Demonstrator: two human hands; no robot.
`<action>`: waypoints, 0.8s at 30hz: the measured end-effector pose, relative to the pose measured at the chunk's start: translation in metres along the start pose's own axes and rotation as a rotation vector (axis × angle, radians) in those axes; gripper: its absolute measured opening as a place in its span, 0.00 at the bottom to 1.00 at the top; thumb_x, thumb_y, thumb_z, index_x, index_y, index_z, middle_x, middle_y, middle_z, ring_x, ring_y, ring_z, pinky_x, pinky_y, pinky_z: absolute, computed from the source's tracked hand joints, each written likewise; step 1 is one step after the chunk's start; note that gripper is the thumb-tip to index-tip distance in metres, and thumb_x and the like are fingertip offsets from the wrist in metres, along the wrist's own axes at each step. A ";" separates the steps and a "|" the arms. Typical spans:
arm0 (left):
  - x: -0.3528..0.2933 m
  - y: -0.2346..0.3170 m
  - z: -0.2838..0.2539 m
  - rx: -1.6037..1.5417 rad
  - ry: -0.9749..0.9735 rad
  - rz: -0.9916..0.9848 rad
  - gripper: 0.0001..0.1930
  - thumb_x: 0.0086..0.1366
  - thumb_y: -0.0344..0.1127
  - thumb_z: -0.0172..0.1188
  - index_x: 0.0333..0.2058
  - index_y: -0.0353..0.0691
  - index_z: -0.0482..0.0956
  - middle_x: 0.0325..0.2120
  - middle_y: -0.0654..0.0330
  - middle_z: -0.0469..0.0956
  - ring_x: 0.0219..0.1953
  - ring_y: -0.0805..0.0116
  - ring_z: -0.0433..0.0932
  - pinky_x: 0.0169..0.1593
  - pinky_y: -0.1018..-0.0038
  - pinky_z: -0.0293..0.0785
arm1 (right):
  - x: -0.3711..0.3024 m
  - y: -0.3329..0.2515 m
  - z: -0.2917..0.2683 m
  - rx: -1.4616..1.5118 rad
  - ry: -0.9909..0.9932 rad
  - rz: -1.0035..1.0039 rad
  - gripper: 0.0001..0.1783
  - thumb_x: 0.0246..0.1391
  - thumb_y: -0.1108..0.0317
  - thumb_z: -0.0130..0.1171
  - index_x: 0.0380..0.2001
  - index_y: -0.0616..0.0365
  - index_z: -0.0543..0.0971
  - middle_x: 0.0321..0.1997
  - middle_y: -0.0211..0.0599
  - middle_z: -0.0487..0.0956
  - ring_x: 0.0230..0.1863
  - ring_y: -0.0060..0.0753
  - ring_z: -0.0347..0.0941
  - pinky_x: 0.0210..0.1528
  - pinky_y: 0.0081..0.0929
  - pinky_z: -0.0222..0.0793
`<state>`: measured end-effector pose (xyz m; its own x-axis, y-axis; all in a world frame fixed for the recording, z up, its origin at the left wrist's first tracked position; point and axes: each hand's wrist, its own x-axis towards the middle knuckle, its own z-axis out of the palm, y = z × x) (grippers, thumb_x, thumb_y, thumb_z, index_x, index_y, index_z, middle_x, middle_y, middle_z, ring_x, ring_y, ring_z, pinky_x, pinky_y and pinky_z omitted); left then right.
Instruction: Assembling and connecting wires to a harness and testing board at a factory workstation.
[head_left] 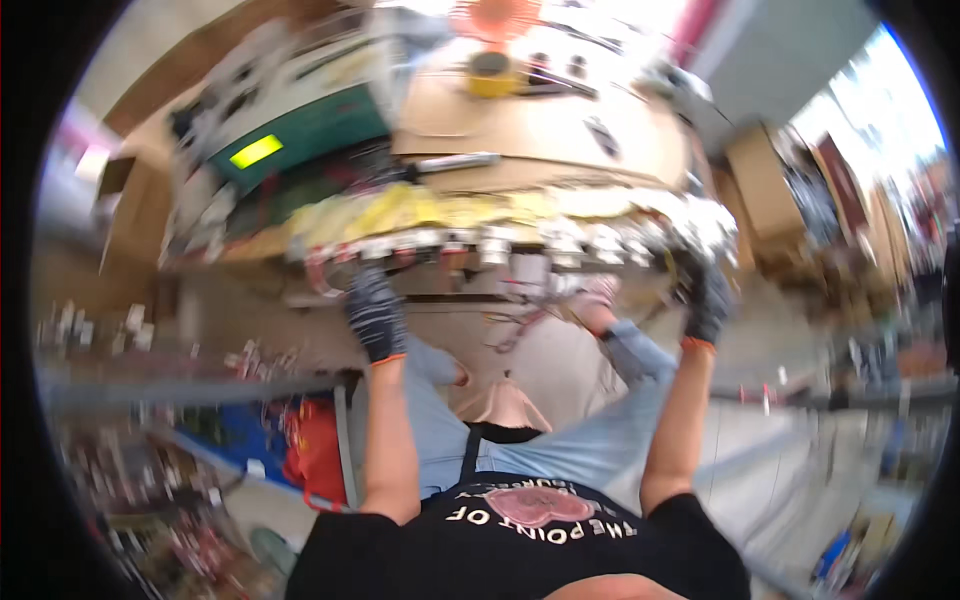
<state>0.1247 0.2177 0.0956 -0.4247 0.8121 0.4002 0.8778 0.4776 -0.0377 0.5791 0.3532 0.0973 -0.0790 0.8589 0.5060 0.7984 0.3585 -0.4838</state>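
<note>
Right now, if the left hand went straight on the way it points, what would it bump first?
Probably the row of white pieces, with the yellow bundle just beyond. The left hand is blurred, so I can't tell whether it already touches them.

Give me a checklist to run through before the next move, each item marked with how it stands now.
1. Both hands protected: ok; the left hand and right hand are gloved.
2. Hands spread along the yellow-and-white row: ok; the left is near its left end, the right at its right end.
3. Firm grip with each hand: cannot tell; blur hides the fingers.
4. Space just behind the row free: not ok; a silvery rod-like thing lies there.
5. Yellow roll away from the hands: ok; it sits farther back on the tabletop.
6. Sharp view of the small pieces: not ok; they are smeared.
</note>
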 end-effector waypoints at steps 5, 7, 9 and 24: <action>-0.009 0.010 -0.002 -0.208 0.253 -0.011 0.14 0.49 0.28 0.50 0.37 0.37 0.72 0.36 0.52 0.72 0.37 0.55 0.72 0.40 0.62 0.69 | 0.006 -0.010 -0.014 0.045 -0.041 0.450 0.15 0.54 0.60 0.45 0.32 0.61 0.76 0.26 0.33 0.74 0.27 0.23 0.69 0.24 0.22 0.66; -0.010 0.009 0.009 -0.235 0.306 0.025 0.21 0.47 0.29 0.55 0.43 0.35 0.70 0.36 0.51 0.71 0.37 0.56 0.72 0.39 0.63 0.69 | 0.004 0.017 -0.001 0.083 0.100 0.282 0.14 0.54 0.62 0.47 0.32 0.62 0.75 0.26 0.33 0.75 0.29 0.25 0.70 0.26 0.24 0.67; -0.015 0.007 0.021 -0.414 0.245 -0.089 0.24 0.45 0.27 0.57 0.45 0.35 0.69 0.38 0.50 0.71 0.38 0.54 0.71 0.40 0.62 0.69 | 0.013 0.009 0.006 0.478 0.203 0.567 0.13 0.54 0.63 0.48 0.33 0.62 0.75 0.26 0.32 0.75 0.28 0.24 0.70 0.25 0.23 0.66; 0.003 0.048 -0.006 -1.442 0.237 -0.677 0.08 0.64 0.35 0.46 0.31 0.38 0.71 0.15 0.67 0.67 0.14 0.80 0.64 0.17 0.80 0.62 | 0.018 -0.007 0.006 0.883 0.339 0.796 0.16 0.51 0.63 0.50 0.41 0.62 0.73 0.30 0.34 0.76 0.26 0.26 0.70 0.24 0.22 0.66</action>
<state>0.1669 0.2412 0.1001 -0.8801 0.4606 0.1153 0.0777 -0.1000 0.9920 0.5687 0.3684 0.1058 0.5077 0.8598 -0.0541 -0.1332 0.0163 -0.9910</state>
